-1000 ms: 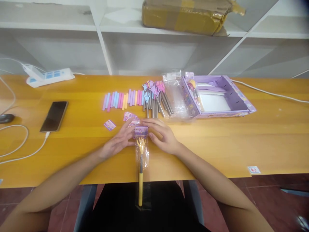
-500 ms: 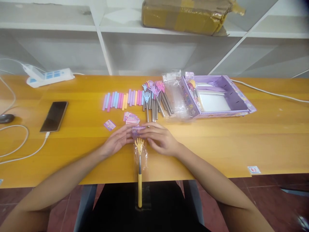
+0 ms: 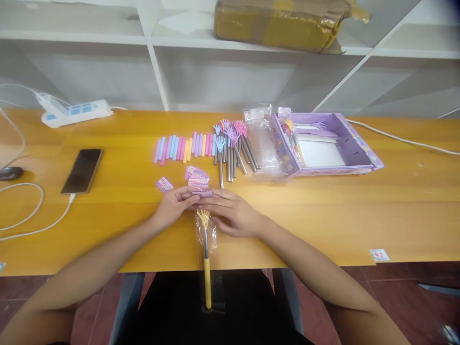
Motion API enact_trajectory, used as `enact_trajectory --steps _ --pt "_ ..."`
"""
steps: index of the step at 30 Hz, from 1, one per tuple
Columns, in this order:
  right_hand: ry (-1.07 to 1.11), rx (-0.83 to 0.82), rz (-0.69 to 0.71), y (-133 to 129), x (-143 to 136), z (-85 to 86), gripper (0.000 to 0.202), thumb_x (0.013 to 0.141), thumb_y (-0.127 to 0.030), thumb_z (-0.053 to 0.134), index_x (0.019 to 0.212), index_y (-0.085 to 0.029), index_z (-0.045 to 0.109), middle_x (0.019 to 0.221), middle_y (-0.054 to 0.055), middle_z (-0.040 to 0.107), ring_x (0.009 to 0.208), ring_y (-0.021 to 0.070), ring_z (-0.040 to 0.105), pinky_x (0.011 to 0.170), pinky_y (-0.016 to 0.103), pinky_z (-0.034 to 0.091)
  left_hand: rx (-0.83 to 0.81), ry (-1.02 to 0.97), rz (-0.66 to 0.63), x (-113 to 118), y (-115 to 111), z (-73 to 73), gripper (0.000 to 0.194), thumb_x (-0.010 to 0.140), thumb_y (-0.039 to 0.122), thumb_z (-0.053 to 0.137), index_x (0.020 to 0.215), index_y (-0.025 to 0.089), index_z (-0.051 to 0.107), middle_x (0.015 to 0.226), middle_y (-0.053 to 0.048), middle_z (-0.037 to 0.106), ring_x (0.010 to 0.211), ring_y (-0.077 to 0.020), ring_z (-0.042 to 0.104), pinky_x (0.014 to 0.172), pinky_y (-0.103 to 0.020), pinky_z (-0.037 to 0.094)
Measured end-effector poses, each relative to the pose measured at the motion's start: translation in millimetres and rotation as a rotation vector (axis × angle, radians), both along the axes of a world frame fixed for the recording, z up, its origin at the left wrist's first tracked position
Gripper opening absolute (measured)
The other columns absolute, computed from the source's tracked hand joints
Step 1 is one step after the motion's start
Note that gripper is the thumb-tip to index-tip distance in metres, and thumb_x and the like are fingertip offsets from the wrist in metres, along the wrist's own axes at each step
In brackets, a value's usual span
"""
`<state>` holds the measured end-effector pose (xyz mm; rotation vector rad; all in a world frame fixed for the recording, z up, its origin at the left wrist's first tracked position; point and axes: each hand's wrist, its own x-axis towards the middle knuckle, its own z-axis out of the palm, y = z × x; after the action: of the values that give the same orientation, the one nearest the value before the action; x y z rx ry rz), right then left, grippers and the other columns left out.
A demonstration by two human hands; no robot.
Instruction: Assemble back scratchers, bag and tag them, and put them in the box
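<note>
A person sitting at a wooden table [image 3: 305, 206] is working with two bare hands at its front edge. A yellow back scratcher [image 3: 207, 282] is lying lengthwise in a transparent bag [image 3: 214, 235], its hand-shaped head just below the fingers and its handle reaching past the edge over the lap. The left hand [image 3: 170, 206] is pinching a purple card [image 3: 202, 193] at the bag's top between thumb and fingers; the right hand [image 3: 240, 214] is laying its extended fingers across the same spot, though whether it is gripping cannot be told. This piece is looking nearly finished: scratcher bagged, card in place, top apparently not yet settled. At least two scratchers, one yellow-headed [image 3: 288, 125] and one lavender-headed [image 3: 321, 124], are already lying in the purple box [image 3: 359, 148] to the right. Much is seemingly remaining: behind the hands, a cluster of metal rods with hand-shaped heads [image 3: 229, 163] is lying without coloured grips, just beside a row of loose pastel tubes [image 3: 189, 149]. Spare cards [image 3: 197, 173] are fanning out near the left hand, and more transparent bags [image 3: 264, 153] are lying flat between the rods and the box.
</note>
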<state>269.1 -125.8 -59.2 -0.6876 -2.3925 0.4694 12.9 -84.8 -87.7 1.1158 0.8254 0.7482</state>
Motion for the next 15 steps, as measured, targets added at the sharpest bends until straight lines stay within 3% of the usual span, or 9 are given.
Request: enact_trajectory --steps 5,15 --pt "0.008 -0.007 0.007 0.2 0.0 0.3 0.064 0.098 -0.015 0.06 0.16 -0.026 0.054 0.155 0.005 0.066 0.15 0.0227 0.055 0.125 0.051 0.048 -0.026 0.022 0.049 -1.3 0.2 0.5 0.045 0.086 0.048 0.089 0.118 0.018 0.081 0.105 -0.01 0.087 0.094 -0.0261 0.083 0.091 -0.041 0.069" --pt "0.085 0.039 -0.052 0.8 1.8 2.6 0.056 0.096 -0.008 0.057 0.148 -0.029 0.064 0.144 0.003 0.074 0.133 0.0225 0.068 0.112 0.048 0.058 0.005 0.025 0.028 -2.1 -1.8 3.5 0.049 0.085 0.045 0.09 0.125 0.02 0.08 0.109 -0.011 0.086 0.099 -0.0273 0.082 0.092 -0.04 0.068"
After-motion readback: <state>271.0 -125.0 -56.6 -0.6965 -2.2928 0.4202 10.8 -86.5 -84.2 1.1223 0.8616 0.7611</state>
